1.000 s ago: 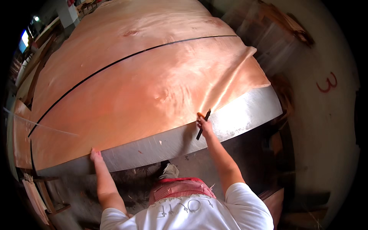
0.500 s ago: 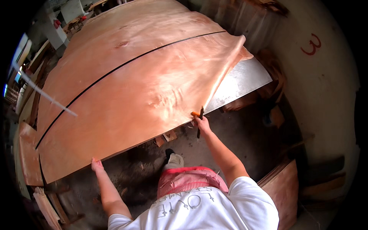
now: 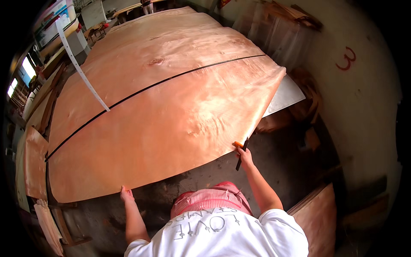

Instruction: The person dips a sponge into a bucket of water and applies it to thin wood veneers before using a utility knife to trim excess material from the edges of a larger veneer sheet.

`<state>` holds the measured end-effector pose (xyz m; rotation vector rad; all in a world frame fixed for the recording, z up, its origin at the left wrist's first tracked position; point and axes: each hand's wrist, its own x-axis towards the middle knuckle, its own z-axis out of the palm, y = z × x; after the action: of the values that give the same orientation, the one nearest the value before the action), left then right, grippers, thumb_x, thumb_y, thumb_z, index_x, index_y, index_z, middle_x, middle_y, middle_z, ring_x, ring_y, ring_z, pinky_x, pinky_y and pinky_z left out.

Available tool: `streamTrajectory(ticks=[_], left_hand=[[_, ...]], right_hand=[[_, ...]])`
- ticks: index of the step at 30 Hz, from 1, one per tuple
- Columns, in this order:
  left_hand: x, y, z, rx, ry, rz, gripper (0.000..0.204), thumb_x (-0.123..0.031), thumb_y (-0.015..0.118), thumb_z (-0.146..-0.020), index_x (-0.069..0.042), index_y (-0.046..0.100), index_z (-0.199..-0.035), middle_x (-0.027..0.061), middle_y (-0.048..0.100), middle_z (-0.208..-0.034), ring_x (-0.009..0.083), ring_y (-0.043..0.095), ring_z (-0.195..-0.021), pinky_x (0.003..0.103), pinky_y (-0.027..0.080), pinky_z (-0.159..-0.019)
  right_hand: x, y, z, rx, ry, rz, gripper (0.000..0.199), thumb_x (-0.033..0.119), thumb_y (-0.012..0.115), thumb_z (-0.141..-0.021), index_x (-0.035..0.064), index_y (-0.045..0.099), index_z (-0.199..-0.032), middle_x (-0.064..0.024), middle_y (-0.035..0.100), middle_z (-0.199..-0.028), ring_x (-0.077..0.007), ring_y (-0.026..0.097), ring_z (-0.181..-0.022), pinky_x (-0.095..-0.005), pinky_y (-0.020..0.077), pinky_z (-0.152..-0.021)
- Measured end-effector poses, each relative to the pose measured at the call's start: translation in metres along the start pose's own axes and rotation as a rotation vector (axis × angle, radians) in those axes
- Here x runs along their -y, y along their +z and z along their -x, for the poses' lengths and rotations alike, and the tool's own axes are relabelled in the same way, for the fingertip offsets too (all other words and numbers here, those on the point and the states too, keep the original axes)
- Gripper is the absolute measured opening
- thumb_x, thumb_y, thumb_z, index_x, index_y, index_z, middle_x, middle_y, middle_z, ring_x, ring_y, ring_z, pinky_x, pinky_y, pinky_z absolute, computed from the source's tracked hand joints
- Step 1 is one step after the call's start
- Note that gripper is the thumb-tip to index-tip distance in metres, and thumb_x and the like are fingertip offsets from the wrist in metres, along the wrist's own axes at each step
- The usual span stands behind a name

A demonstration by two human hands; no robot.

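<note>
A broad, thin reddish-brown wood veneer sheet [image 3: 154, 120] spreads before me, its near edge lifted and bowed toward me. My left hand [image 3: 126, 194] pinches that near edge left of centre. At the right corner my right hand [image 3: 245, 157] is closed on the sheet, and it also holds a narrow black tool [image 3: 240, 159] with an orange part, whose exact kind I cannot make out. A fold runs up the sheet's right side from this hand. Beneath that side a silvery flat plate [image 3: 284, 96] shows. A thin dark line [image 3: 171, 78] crosses the sheet.
A white perforated strip [image 3: 81, 70] hangs over the sheet's left part. Stacked brown sheets [image 3: 317, 218] stand at lower right, and broken veneer pieces [image 3: 48, 225] at lower left. A pale wall [image 3: 359, 107] with a red mark rises on the right.
Both hands have shifted right and down in the view, drawing the sheet's near edge along. The sheet now covers more of the silvery plate. The white strip appears farther right and more upright.
</note>
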<state>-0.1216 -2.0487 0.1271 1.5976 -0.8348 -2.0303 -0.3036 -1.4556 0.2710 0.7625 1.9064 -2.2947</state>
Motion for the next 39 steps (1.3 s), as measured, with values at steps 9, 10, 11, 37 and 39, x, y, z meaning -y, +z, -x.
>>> streamTrajectory(ticks=[9, 10, 11, 37, 39], left_hand=[[-0.020, 0.022, 0.025, 0.126, -0.059, 0.133, 0.025, -0.027, 0.062, -0.078, -0.010, 0.054, -0.094, -0.0002, 0.056, -0.091, 0.0116, 0.053, -0.081, 0.022, 0.046, -0.060], [-0.018, 0.011, 0.021, 0.117, -0.031, 0.197, 0.030, -0.029, 0.060, -0.079, -0.009, 0.052, -0.100, 0.0016, 0.054, -0.096, 0.0123, 0.051, -0.088, 0.024, 0.046, -0.070], [-0.022, 0.010, 0.018, 0.097, -0.034, 0.261, 0.034, -0.030, 0.057, -0.080, -0.007, 0.051, -0.105, 0.0034, 0.053, -0.102, 0.0154, 0.048, -0.096, 0.028, 0.044, -0.080], [0.040, -0.034, 0.020, -0.352, -0.024, 0.157, 0.019, -0.019, 0.060, -0.080, -0.009, 0.054, -0.095, 0.0025, 0.058, -0.091, 0.0150, 0.058, -0.082, 0.031, 0.050, -0.067], [0.047, -0.034, 0.014, -0.377, -0.069, 0.127, 0.018, -0.020, 0.060, -0.080, -0.010, 0.054, -0.094, 0.0018, 0.058, -0.090, 0.0140, 0.057, -0.079, 0.030, 0.050, -0.065]], right_hand=[[0.011, 0.016, -0.031, -0.045, -0.011, -0.683, 0.025, 0.021, 0.049, -0.087, 0.0055, 0.054, -0.106, 0.0007, 0.045, -0.066, -0.0097, 0.044, -0.055, -0.0226, 0.0426, -0.050], [0.010, 0.025, -0.028, -0.009, -0.050, -0.667, 0.027, 0.021, 0.050, -0.086, 0.0059, 0.054, -0.108, 0.0013, 0.044, -0.065, -0.0094, 0.043, -0.055, -0.0226, 0.0426, -0.050], [0.008, 0.031, -0.031, 0.000, -0.048, -0.656, 0.027, 0.021, 0.051, -0.086, 0.0058, 0.055, -0.107, 0.0018, 0.044, -0.064, -0.0093, 0.043, -0.055, -0.0228, 0.0413, -0.050], [-0.113, -0.002, -0.072, 0.039, 0.258, 0.204, 0.023, 0.017, 0.046, -0.088, 0.0064, 0.057, -0.105, 0.0030, 0.045, -0.057, -0.0051, 0.031, -0.038, -0.0196, 0.0247, -0.034], [-0.118, -0.005, -0.081, -0.018, 0.287, 0.204, 0.023, 0.017, 0.046, -0.088, 0.0067, 0.057, -0.106, 0.0020, 0.047, -0.056, -0.0061, 0.032, -0.037, -0.0200, 0.0252, -0.034]])
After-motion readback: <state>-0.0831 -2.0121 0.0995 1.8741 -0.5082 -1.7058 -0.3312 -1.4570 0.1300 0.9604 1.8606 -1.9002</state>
